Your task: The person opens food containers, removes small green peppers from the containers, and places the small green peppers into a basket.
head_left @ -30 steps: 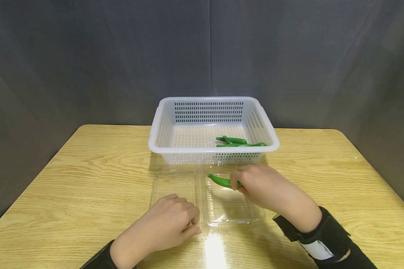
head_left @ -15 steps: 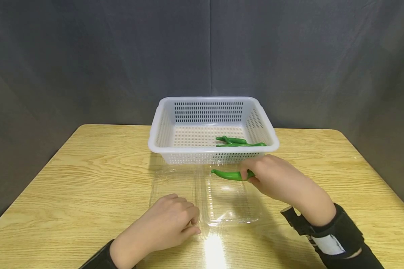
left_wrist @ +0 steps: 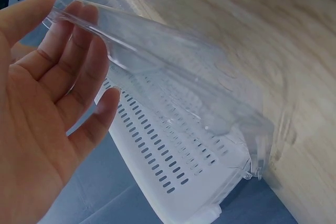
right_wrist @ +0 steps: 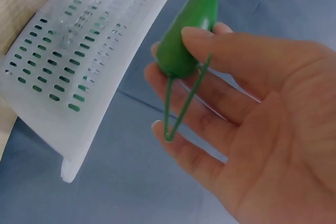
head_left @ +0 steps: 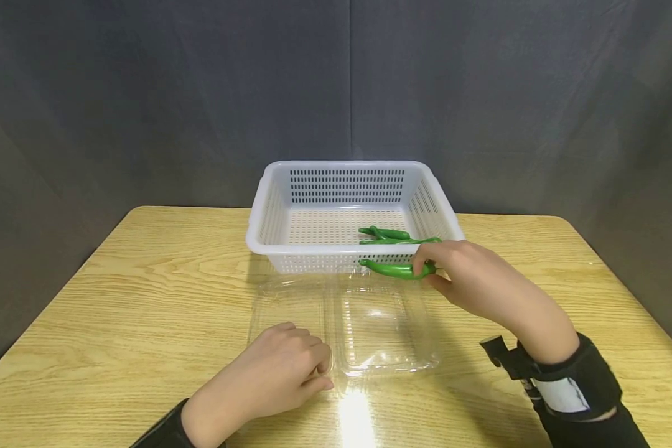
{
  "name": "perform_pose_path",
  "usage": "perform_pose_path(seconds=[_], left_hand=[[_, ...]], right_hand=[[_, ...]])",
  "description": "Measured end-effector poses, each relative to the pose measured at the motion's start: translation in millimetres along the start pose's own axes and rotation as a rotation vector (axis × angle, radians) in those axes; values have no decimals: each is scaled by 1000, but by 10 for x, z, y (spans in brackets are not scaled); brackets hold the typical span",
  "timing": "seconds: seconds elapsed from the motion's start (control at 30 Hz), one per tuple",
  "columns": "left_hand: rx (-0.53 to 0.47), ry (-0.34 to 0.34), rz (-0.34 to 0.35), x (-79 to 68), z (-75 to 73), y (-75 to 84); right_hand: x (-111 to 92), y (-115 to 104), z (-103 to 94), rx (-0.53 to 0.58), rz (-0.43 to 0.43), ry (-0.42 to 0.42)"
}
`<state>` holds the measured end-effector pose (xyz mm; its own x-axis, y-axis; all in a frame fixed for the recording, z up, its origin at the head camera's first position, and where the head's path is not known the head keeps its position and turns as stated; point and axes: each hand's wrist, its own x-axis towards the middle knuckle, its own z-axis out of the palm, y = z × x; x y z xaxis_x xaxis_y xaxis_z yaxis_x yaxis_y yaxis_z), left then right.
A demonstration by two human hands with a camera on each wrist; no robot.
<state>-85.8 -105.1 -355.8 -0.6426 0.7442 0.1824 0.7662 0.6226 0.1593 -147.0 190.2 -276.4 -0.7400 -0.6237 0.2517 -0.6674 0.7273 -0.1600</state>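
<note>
My right hand (head_left: 470,277) pinches a green chili pepper (head_left: 389,269) by one end between thumb and fingers, just in front of the white basket's near wall. Up close in the right wrist view, a thin bent green stem (right_wrist: 167,108) hangs from the pepper (right_wrist: 178,51). My left hand (head_left: 282,367) rests low over the left half of an opened clear plastic clamshell box (head_left: 381,367). Its fingers (left_wrist: 97,59) are loosely bent at the clear plastic edge in the left wrist view, thumb apart, gripping nothing.
Behind the box stands the white slotted basket (head_left: 336,250), with several green peppers (head_left: 392,234) at its near right. The box lies between the basket and my left hand on the wooden table (head_left: 117,323). A dark grey curtain (head_left: 201,93) hangs behind the table.
My right hand has moved away from me and rightward with the chili pepper, from above the box's right half to the basket's front wall. The left hand has stayed put.
</note>
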Motion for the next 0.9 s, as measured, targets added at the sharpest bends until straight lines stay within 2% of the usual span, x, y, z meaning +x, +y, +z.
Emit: perform_pose_path(seconds=[0.13,0.37,0.6,0.7,0.9], left_hand=[[-5,-1,-3,1,-7,4],[-15,9,0,-3,-6,6],[-17,6,7,-2,1,7],[-22,2,3,-6,-15,10],[-40,6,10,-14,-40,-17]], right_hand=[[11,44,1,-5,18,43],[67,142,87,-85,-30,205],[121,288,252,-146,-57,342],[139,352,320,-159,-54,361],[181,446,418,-160,-34,347]])
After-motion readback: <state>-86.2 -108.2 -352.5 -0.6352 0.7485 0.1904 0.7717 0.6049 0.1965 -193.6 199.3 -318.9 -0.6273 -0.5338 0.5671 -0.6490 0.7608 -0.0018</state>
